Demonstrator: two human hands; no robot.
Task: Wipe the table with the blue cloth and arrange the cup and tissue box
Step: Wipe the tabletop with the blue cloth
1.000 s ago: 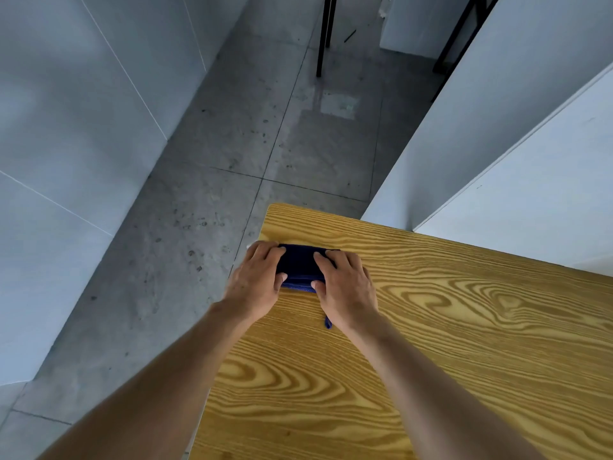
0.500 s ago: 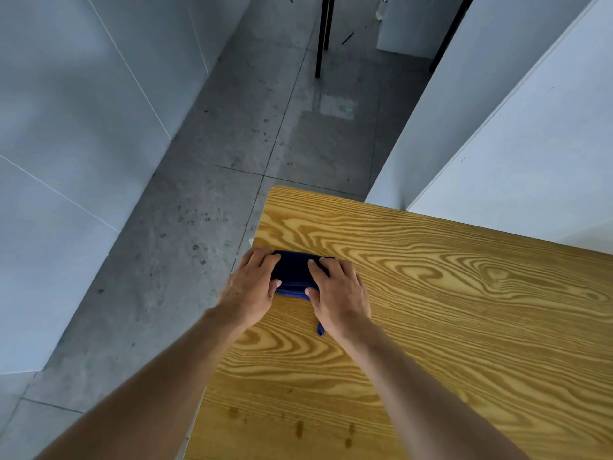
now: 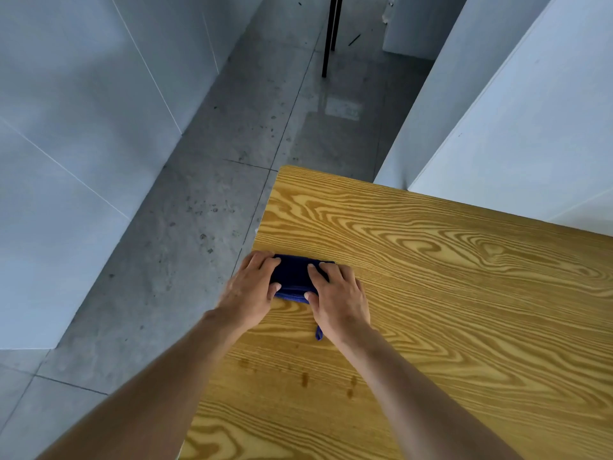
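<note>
A folded dark blue cloth point(image 3: 293, 277) lies flat on the wooden table point(image 3: 447, 293), close to its left edge. My left hand point(image 3: 252, 290) presses down on the cloth's left end and my right hand point(image 3: 338, 297) on its right end, fingers spread over it. A small blue loop point(image 3: 318, 333) of the cloth sticks out beside my right wrist. Several small dark spots point(image 3: 305, 380) mark the wood nearer to me. No cup or tissue box is in view.
The table's far-left corner point(image 3: 282, 169) is beyond the cloth, with grey tiled floor point(image 3: 172, 254) to the left. White panels point(image 3: 517, 134) stand behind the table on the right. A black leg point(image 3: 328, 44) stands far off.
Both hands and the cloth have slid toward me along the table's left edge, away from the far corner. More bare wood now shows beyond the cloth.
</note>
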